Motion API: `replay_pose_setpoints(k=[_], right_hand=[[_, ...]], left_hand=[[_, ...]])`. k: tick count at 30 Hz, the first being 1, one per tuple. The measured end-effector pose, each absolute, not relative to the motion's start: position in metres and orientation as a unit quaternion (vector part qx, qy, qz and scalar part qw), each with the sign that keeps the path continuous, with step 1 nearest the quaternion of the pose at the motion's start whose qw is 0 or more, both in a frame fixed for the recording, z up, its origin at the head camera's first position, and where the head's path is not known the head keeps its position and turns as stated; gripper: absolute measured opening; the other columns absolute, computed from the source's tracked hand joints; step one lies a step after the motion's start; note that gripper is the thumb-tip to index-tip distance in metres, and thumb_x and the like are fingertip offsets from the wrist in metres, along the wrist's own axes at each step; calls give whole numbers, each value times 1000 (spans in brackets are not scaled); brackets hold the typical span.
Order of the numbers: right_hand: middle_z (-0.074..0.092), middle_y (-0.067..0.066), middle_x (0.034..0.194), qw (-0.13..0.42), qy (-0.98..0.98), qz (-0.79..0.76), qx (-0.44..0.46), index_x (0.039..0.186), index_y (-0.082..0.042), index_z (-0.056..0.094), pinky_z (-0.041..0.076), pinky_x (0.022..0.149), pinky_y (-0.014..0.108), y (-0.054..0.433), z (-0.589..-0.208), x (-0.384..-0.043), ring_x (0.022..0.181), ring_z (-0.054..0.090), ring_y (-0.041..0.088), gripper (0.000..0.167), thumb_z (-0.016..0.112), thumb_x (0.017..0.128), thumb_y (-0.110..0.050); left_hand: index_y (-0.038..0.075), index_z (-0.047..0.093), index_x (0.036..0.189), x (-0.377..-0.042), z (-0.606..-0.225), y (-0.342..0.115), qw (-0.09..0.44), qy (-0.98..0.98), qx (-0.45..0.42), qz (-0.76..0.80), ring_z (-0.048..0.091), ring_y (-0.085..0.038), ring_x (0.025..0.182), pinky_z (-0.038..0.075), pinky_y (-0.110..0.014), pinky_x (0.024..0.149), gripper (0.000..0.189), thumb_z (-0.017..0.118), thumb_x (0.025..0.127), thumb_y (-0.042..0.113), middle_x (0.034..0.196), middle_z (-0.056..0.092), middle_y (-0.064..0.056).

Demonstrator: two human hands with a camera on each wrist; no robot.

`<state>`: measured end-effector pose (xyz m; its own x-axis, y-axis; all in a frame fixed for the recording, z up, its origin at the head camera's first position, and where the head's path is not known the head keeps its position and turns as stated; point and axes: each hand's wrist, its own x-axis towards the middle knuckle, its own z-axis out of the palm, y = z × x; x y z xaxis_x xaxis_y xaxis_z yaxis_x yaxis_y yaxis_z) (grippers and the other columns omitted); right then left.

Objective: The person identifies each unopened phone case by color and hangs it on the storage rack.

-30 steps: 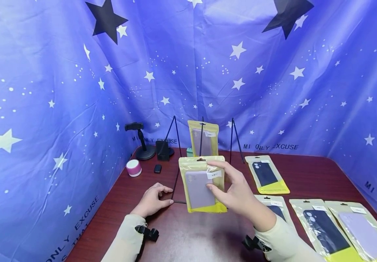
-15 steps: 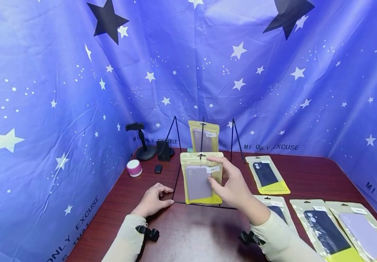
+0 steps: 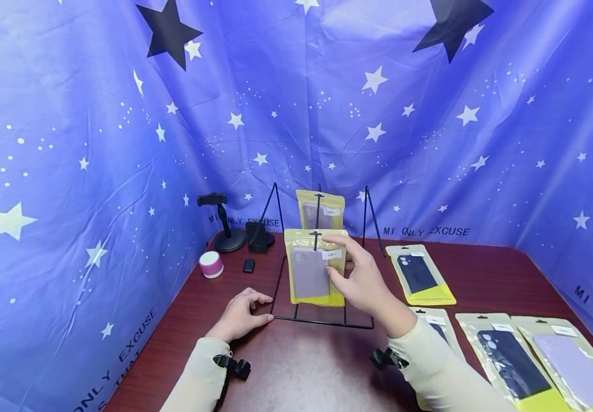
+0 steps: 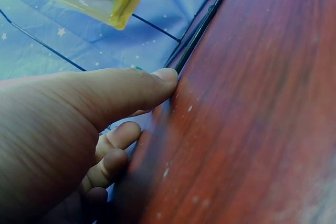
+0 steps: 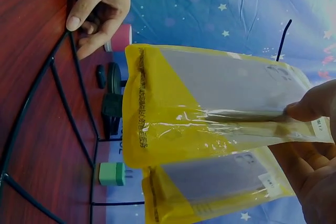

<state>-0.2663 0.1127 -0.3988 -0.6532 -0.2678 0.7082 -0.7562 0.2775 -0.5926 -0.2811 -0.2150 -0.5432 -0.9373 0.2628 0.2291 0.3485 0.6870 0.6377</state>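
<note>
My right hand [image 3: 363,280] pinches a clear-and-yellow pouch [image 3: 311,276] with a lilac phone case in it, thumb on its front near the white label. The pouch stands upright, and the end of a black hook shows in front of its hanging hole. Behind it, a similar lilac-case pouch [image 3: 308,207] hangs on the black wire display rack [image 3: 322,324]. My left hand [image 3: 242,313] holds the rack's front left corner; in the left wrist view the thumb [image 4: 157,80] presses on the wire. The fingers of the right hand are partly hidden behind the pouch.
Several pouched phone cases lie on the right of the table, including a dark one [image 3: 417,273] and a lilac one [image 3: 574,360]. At the back left are a phone stand [image 3: 228,237], a pink-and-white round container [image 3: 211,265] and a small black object [image 3: 248,265]. A green plug [image 5: 112,173] stands behind the rack.
My right hand has moved the pouch up and away from me, and the hook's end now shows through its hanging hole. The left hand stays at the rack's corner.
</note>
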Motion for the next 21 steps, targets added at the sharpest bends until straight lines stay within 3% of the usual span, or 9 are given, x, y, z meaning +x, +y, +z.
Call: replay_pose_setpoints(k=[8,13,21], right_hand=[[65,4,127,259,-761,503,318,139,-17,63,42,45,26,110,-399,-284,54,43,18,68,77,82,16],[66,8,128,254,-757,522,300,139,-15,63,41,45,28,107,-397,-293,57,50,19,68,75,81,20],[70,28,99,249,-730,558,305,133,4,62,34,44,21,102,-375,-284,56,52,23,57,67,80,26]], left_hand=[[26,78,114,-281,-542,-216,54,-916,-171,-358,55,-12,90,49,-32,83,35,92,82,28,101,62,9],[24,78,115,-282,-543,-216,61,-914,-175,-359,55,-13,90,49,-32,82,35,92,82,28,101,62,9],[21,79,115,-282,-541,-216,77,-915,-189,-349,55,-14,88,48,-32,80,36,92,82,29,99,63,7]])
